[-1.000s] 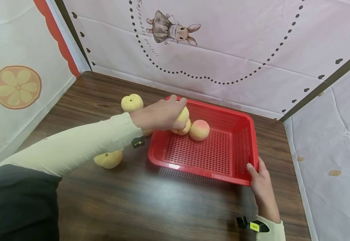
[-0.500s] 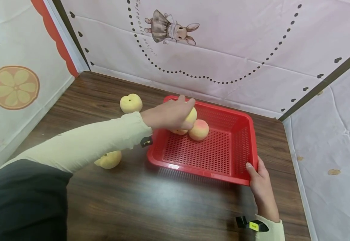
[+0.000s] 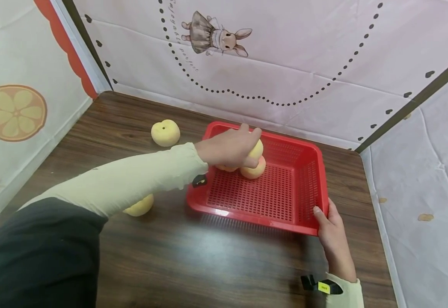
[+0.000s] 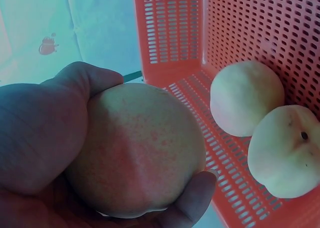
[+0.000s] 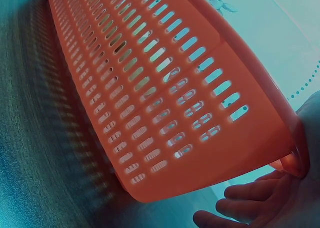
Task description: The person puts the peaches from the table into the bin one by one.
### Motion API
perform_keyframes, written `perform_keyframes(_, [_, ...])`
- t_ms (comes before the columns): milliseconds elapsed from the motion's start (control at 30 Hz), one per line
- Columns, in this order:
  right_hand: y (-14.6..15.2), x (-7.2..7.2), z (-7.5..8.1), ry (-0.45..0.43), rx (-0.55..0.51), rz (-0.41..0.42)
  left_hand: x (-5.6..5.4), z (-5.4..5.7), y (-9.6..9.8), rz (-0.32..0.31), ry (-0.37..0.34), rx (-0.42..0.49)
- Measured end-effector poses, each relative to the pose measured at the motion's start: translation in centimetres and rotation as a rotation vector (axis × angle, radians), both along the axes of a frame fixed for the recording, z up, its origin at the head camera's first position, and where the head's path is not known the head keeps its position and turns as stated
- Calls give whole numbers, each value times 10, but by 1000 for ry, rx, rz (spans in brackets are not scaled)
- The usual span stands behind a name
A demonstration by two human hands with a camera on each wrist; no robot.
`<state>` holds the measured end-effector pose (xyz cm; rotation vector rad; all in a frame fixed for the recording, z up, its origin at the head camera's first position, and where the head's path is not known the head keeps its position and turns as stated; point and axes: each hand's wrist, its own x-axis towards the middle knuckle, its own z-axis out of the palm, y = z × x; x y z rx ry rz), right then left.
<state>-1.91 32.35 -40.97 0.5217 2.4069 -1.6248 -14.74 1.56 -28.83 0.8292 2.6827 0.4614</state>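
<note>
Peach [image 4: 137, 148], blushed pink, roundish, no clear long axis. Sits in the left hand [image 3: 229, 147], just right of centre in the head frame, above the red basket [image 3: 271, 192]. Grip: thumb and fingers curled about the fruit, spread to its girth; thumb at its upper left, a fingertip at its lower right in the left wrist view.

Key relation, as I judge it: basket floor lies under the grip, its bare stretch to the lower right in the head frame. Basket's long axis runs left to right, dipping rightward. Inside, towards its upper left, pale peach [image 4: 245, 97] and dimpled peach [image 4: 285, 150] side by side. Whether the held fruit touches either: cannot tell.

Left hand much the nearer. Right hand [image 3: 333, 226] grips the basket's lower-right corner, thumb over the rim.

Farther out, on the dark table [image 3: 208, 265]: upper-left peach [image 3: 165, 132], and lower-left peach [image 3: 142, 207], partly behind the sleeve [image 3: 131, 175].
</note>
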Motion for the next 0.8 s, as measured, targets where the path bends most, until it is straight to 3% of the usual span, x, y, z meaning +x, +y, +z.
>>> perform_keyframes(233, [0, 0, 0, 2, 7, 3, 0, -1, 9, -5, -22, 62])
perform_keyframes(533, [0, 1, 0, 2, 10, -1, 1, 0, 30, 37, -104, 81])
perform_keyframes(800, [0, 0, 1, 0, 0, 3, -3, -2, 52, -29, -31, -27])
